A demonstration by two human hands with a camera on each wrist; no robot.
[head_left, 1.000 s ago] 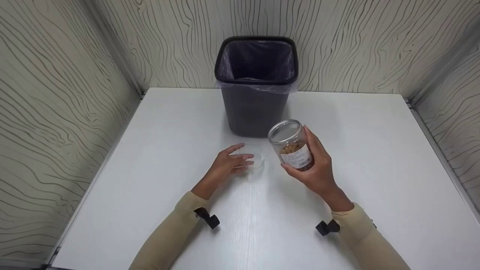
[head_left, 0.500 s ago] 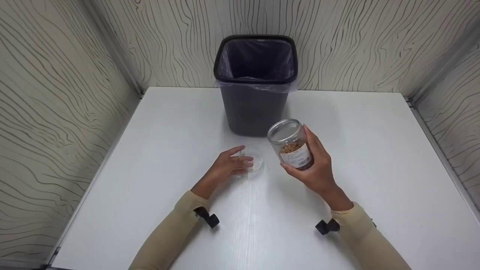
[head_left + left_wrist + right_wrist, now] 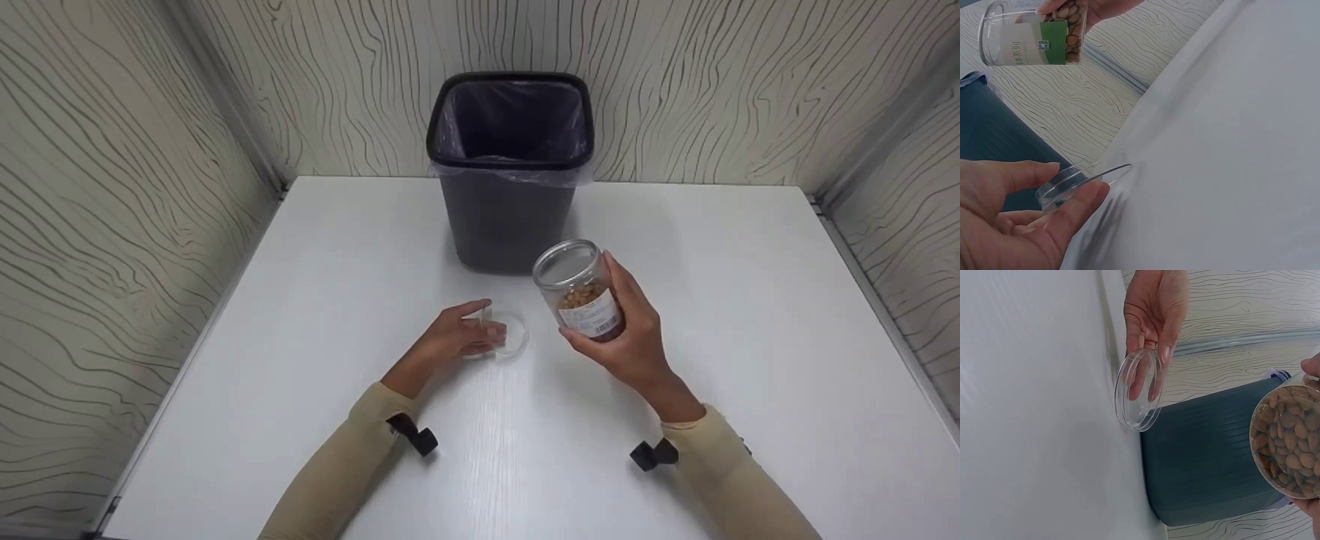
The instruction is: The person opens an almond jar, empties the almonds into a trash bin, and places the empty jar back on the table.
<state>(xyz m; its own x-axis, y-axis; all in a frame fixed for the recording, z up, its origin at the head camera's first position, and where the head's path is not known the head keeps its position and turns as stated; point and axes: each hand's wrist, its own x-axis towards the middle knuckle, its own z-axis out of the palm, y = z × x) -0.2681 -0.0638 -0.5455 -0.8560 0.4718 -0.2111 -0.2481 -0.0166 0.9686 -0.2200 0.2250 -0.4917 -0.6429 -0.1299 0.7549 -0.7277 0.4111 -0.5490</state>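
Note:
My left hand (image 3: 448, 341) pinches a round, clear plastic lid (image 3: 1053, 194) by its rim, thumb on one side and fingers on the other. The lid is tilted close over the white table; its shallow double rim shows in the right wrist view. To the right, my right hand (image 3: 637, 330) grips a clear jar (image 3: 581, 296) of almonds (image 3: 1293, 444), raised and tilted with its top toward the bin. The jar has a silver-coloured rim and a white label with a barcode; a green and white label faces the left wrist camera. Almonds fill its lower part.
A dark bin (image 3: 510, 217) with a thin plastic liner stands behind both hands at the back of the white table (image 3: 345, 247). Wood-grain patterned panels (image 3: 360, 90) enclose the table at the back and sides.
My left hand has shifted the lid slightly toward me and altered its tilt. My right hand and the jar have stayed almost still.

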